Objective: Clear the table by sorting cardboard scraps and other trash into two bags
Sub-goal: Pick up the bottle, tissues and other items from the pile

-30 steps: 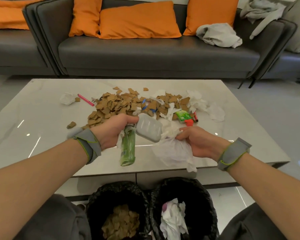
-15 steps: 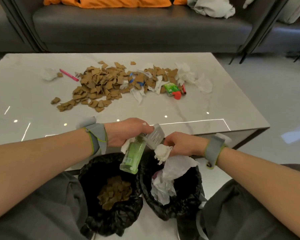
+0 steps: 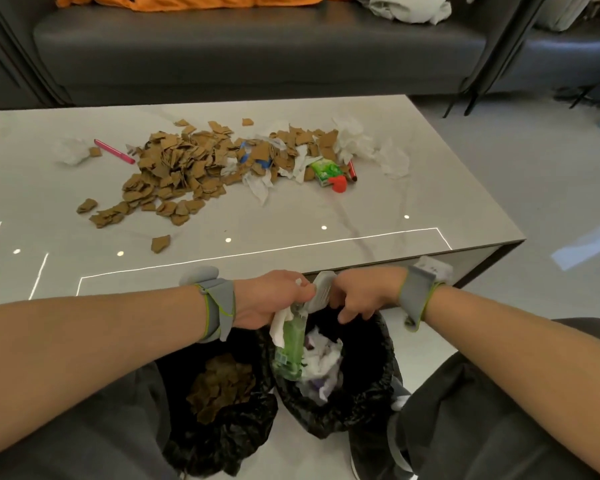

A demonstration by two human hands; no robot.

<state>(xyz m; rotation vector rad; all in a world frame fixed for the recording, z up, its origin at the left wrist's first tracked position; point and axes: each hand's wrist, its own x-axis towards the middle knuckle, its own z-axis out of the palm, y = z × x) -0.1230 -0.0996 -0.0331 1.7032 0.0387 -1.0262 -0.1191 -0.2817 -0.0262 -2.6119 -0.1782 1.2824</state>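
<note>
Cardboard scraps [image 3: 184,171] lie heaped toward the far left of my marble table [image 3: 378,216], with a pink pen [image 3: 114,156] beside them and crumpled tissues [image 3: 355,142] to their right. Below the near edge, my left bag [image 3: 219,403] holds brown scraps. My left hand [image 3: 274,299] grips a green bottle [image 3: 291,348], tissue and a grey case [image 3: 321,292] over my right bag [image 3: 361,375], which holds white trash. My right hand [image 3: 364,294] pinches the case, fingers curled.
</note>
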